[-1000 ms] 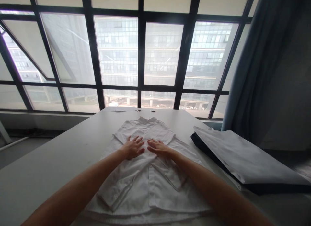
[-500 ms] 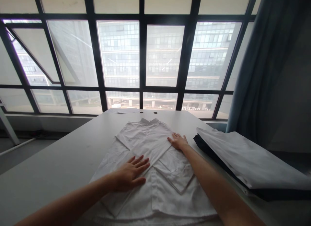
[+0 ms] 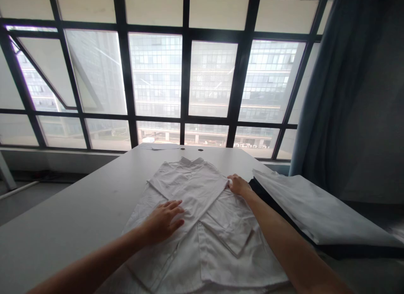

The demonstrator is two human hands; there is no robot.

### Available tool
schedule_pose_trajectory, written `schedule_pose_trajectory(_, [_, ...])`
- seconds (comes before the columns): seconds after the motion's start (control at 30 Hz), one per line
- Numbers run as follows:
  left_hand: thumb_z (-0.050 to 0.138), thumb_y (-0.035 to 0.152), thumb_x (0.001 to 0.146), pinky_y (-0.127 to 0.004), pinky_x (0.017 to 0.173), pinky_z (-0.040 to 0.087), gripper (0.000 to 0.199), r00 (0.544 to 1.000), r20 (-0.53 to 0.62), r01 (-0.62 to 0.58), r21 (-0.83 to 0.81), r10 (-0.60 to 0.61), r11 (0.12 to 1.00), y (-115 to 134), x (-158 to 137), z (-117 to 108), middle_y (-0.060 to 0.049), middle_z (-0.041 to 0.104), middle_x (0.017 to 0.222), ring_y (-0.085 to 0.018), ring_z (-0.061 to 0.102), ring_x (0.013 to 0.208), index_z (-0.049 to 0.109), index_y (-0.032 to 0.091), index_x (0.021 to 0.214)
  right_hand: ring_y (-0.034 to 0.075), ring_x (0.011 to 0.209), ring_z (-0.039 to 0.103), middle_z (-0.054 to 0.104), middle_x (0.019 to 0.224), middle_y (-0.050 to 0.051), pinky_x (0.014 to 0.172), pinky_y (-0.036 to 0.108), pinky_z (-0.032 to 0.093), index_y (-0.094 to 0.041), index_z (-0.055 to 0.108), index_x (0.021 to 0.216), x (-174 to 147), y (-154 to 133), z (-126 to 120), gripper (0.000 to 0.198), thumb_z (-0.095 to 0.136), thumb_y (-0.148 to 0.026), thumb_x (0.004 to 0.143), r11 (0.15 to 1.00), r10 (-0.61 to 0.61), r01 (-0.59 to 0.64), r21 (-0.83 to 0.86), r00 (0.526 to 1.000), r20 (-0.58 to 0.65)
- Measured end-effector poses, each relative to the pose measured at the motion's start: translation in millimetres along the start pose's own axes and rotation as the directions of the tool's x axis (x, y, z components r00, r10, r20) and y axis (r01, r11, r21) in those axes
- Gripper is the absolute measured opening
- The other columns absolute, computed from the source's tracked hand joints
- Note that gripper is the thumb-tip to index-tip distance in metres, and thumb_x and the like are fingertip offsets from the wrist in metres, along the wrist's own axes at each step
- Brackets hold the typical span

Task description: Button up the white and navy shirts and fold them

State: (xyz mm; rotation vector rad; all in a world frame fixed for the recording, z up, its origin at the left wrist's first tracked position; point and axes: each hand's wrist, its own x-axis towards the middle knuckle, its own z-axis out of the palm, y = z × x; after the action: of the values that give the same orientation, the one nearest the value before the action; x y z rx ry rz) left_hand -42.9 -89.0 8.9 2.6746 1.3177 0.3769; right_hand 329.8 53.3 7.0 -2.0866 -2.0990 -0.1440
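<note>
A white button-up shirt (image 3: 217, 256) lies front up, its collar toward the window and both sleeves crossed over its front. My left hand (image 3: 164, 221) is over the left part of the shirt front, palm down with fingers stretched out and a little apart; whether it presses on the cloth I cannot tell. At the shirt's right edge, near the folded shoulder, my right hand (image 3: 239, 185) has its fingers curled and pinches the cloth.
The shirt rests on a long white table (image 3: 104, 193). On the right lies a stack of folded white and dark cloth (image 3: 331, 214), close to my right forearm. A blue-grey curtain (image 3: 318, 125) hangs behind it. Paper sheets (image 3: 158, 147) lie at the table's far end.
My right hand has gone from lying flat on the shirt to pinching its right edge, a little further right. My left hand has slid slightly left.
</note>
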Motion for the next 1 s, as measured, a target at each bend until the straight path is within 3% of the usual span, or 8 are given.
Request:
schedule_pose_trajectory(0.1, [0.041,0.046,0.098,-0.044,0.113,0.037,0.046,0.994,-0.073,0.086,0.001,-0.086,0.996,-27,10,4,-0.010,0.051,0.147,-0.026,0.046,0.136,0.063,0.021,0.129,0.026,0.109,0.062,0.060,0.125,0.014,0.086,0.033,0.047,-0.018,0.062,0.124,8,-3,5,0.035,0.043,-0.025,0.096,0.994,-0.070,0.064,-0.084,0.996,-0.063])
schedule_pose_trajectory(0.2, [0.033,0.050,0.100,-0.043,0.116,0.033,0.053,0.991,-0.073,0.111,-0.013,-0.112,0.994,-57,14,10,-0.009,0.048,0.150,-0.025,0.042,0.139,0.055,0.021,0.139,0.025,0.100,0.065,0.064,0.113,0.014,0.082,0.033,0.047,-0.017,0.065,0.112,14,-7,9,0.033,0.035,-0.015,0.096,0.978,-0.137,0.126,-0.167,0.989,-0.060])
schedule_pose_trajectory(0.33, [0.026,0.059,0.100,-0.057,0.117,0.021,0.062,0.995,0.011,0.103,0.033,-0.103,0.994,-79,10,13,-0.009,0.032,0.159,-0.030,0.027,0.147,0.040,0.026,0.151,0.024,0.093,0.068,0.065,0.109,0.014,0.079,0.032,0.047,-0.016,0.062,0.114,21,-3,8,0.038,0.029,-0.009,0.096,0.983,-0.073,0.049,-0.177,0.989,-0.128])
schedule_pose_trajectory(0.47, [0.028,0.069,0.095,-0.066,0.114,0.015,0.068,0.983,0.145,0.104,0.051,-0.110,0.993,-73,7,3,-0.008,0.019,0.163,-0.034,0.015,0.150,0.035,0.034,0.153,0.025,0.097,0.067,0.062,0.118,0.016,0.080,0.032,0.048,-0.016,0.064,0.118,25,6,3,0.044,0.028,-0.007,0.095,0.988,0.048,-0.071,-0.136,0.985,-0.168])
schedule_pose_trajectory(0.63, [0.028,0.076,0.091,-0.067,0.114,0.008,0.076,0.968,0.214,0.116,0.071,-0.129,0.991,-59,6,-7,-0.007,0.016,0.163,-0.035,0.009,0.151,0.031,0.034,0.154,0.027,0.108,0.065,0.062,0.122,0.018,0.087,0.035,0.047,-0.015,0.071,0.116,25,5,2,0.044,0.032,-0.011,0.096,0.984,0.104,-0.104,-0.146,0.995,-0.011])
schedule_pose_trajectory(0.87, [0.018,0.073,0.093,-0.067,0.115,0.005,0.077,0.966,0.227,0.108,0.089,-0.126,0.990,-47,-11,-6,-0.008,0.015,0.164,-0.034,0.007,0.151,0.028,0.028,0.156,0.028,0.115,0.062,0.063,0.123,0.021,0.089,0.035,0.048,-0.012,0.074,0.111,9,-3,-4,0.039,0.037,-0.018,0.097,0.980,0.085,-0.073,-0.187,0.995,0.057])
schedule_pose_trajectory(1.0, [0.034,0.076,0.088,-0.064,0.115,0.015,0.082,0.949,0.285,0.112,0.092,-0.134,0.989,-24,-35,-28,-0.012,0.022,0.162,-0.037,0.016,0.149,0.033,0.027,0.154,0.030,0.109,0.065,0.067,0.117,0.022,0.086,0.039,0.049,-0.010,0.071,0.114,-2,-11,-16,0.033,0.048,-0.017,0.091,0.971,0.067,-0.034,-0.237,0.989,0.131])
